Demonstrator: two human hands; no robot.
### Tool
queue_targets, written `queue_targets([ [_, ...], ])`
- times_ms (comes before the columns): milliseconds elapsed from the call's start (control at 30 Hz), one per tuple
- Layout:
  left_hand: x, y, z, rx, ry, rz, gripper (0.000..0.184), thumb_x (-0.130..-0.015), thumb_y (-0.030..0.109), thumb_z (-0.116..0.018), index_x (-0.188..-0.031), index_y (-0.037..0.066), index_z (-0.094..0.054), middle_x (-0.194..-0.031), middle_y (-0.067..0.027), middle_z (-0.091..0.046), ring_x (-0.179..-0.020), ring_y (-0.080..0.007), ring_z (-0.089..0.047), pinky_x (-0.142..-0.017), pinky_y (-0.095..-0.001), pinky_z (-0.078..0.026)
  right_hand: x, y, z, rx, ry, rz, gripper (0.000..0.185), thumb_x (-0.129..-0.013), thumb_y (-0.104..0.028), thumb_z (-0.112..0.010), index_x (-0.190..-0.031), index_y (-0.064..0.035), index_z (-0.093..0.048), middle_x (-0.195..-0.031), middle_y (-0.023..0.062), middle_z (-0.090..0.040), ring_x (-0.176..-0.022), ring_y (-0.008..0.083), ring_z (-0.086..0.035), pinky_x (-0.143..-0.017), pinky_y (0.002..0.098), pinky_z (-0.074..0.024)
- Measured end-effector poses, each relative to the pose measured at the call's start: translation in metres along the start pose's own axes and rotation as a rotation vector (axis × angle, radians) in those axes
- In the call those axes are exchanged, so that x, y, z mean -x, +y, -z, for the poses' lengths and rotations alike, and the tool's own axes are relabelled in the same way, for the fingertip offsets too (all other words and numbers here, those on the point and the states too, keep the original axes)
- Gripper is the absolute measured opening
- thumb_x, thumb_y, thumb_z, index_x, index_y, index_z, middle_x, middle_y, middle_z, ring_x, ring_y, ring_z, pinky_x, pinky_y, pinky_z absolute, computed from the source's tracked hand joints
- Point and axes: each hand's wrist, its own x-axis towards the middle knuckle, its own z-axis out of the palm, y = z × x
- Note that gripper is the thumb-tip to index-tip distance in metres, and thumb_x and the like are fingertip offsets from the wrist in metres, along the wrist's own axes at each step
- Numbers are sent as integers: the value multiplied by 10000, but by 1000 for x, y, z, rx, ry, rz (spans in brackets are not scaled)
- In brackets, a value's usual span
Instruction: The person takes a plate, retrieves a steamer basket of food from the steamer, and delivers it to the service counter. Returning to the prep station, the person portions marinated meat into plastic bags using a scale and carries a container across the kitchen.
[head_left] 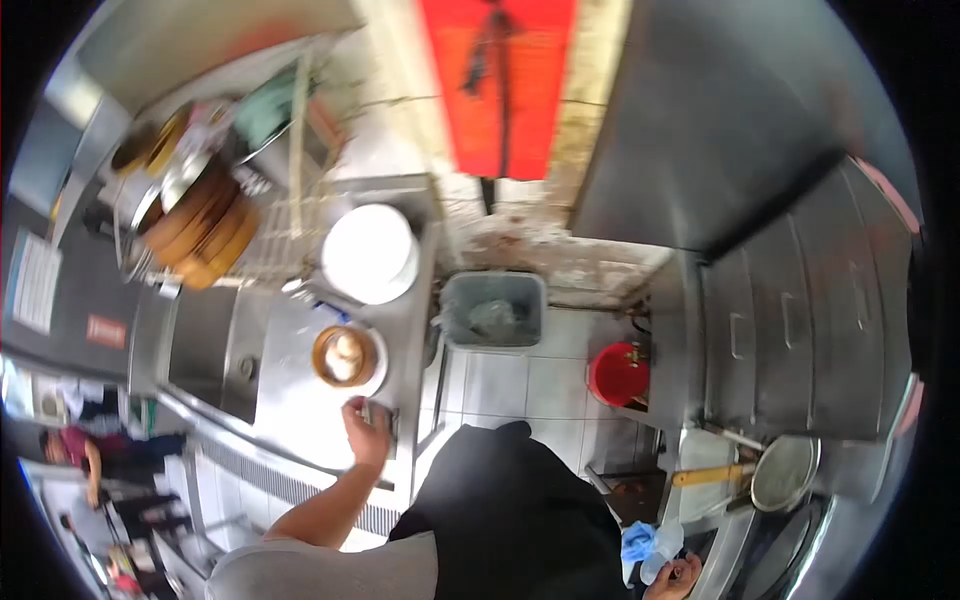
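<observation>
My left hand (368,434) is above the steel counter's front edge, just below a white plate (376,378). Its fingers are bent together beside a small dark object, and what they hold, if anything, is not clear. A round bamboo steamer (319,357) stands on the plate with pale, bun-like food (346,356) in it. Far to the right, my right hand (678,578) has its fingers curled beside a translucent plastic bottle (660,552). Whether it grips the bottle cannot be made out. A crumpled blue item (637,541) lies against the bottle.
White stacked plates (370,253) stand at the counter's back, left of a grey bin (494,312). Stacked bamboo steamers (205,235) rest on a rack above the sink (205,340). A red bucket (618,375) and a long-handled strainer (785,474) are at right. People (100,445) stand far left.
</observation>
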Motion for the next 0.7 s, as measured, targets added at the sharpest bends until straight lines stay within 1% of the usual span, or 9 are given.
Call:
queue_targets([
  [33,-16,-47,6,-72,163,26,467,-935,136,-695,-1314,-47,-494,-1178,-220,-576,-1118,-366,-568,-1034,-462,-442,-21,-8,-8,10,-56,30,238,-989,-124,-663,-798,18,-649,-951,212,-698,-1039,405,-667,-882,506,-556],
  [67,-49,-90,10,84,366,285,535,-929,160,-709,-1341,-81,-468,-1235,-253,-576,-1157,-377,-575,-1059,-456,-442,-45,-19,-18,9,-121,91,222,-986,-121,-667,-810,14,-658,-990,223,-705,-1056,414,-667,-884,512,-557],
  [100,-74,-123,4,135,291,360,604,-910,173,-748,-1369,-84,-452,-1285,-266,-587,-1161,-376,-606,-1041,-436,-476,-59,-28,-24,23,-162,113,205,-982,-119,-671,-822,9,-666,-1029,234,-711,-1073,423,-666,-886,517,-558],
  [167,-103,-157,-13,222,116,530,646,-870,215,-811,-1374,-62,-518,-1094,-247,-734,-1010,-356,-722,-918,-427,-566,-87,-54,-32,-25,-145,210,149,-957,-117,-703,-862,-5,-681,-1108,220,-702,-1098,424,-659,-918,512,-551],
  [200,-100,-115,-3,-72,151,445,611,-847,232,-832,-1335,-41,-588,-1074,-244,-761,-1009,-356,-742,-904,-438,-575,-98,-65,-34,-49,-136,261,125,-944,-117,-718,-882,-13,-689,-1148,213,-698,-1110,424,-656,-934,509,-547],
  [233,-107,-150,-21,-51,171,452,578,-830,256,-844,-1280,-40,-637,-1121,-248,-756,-1040,-371,-738,-914,-445,-570,-104,-69,-35,-75,-128,310,108,-932,-116,-734,-902,-20,-696,-1188,205,-693,-1122,425,-652,-951,507,-543],
  [300,-101,-93,-1,-71,97,491,513,-857,277,-811,-1210,-67,-669,-1154,-279,-733,-1075,-416,-713,-936,-471,-555,-115,-67,-39,-78,-178,362,112,-912,-118,-758,-927,-22,-703,-1208,197,-698,-1133,417,-653,-969,501,-536],
  [433,-90,-104,-24,48,244,410,435,-926,142,-694,-1238,-115,-533,-1210,-356,-644,-1165,-506,-630,-1021,-505,-506,-140,-80,-49,-62,-218,497,134,-895,-136,-746,-976,-30,-727,-1214,210,-698,-1121,411,-660,-944,508,-544],
  [700,-50,-128,22,481,281,433,384,-993,116,-637,-1339,-9,-529,-1127,-250,-719,-1044,-368,-704,-961,-440,-535,-144,-123,-64,-356,-307,569,146,-917,-134,-680,-969,1,-703,-1273,224,-646,-1104,404,-637,-962,478,-516],
])
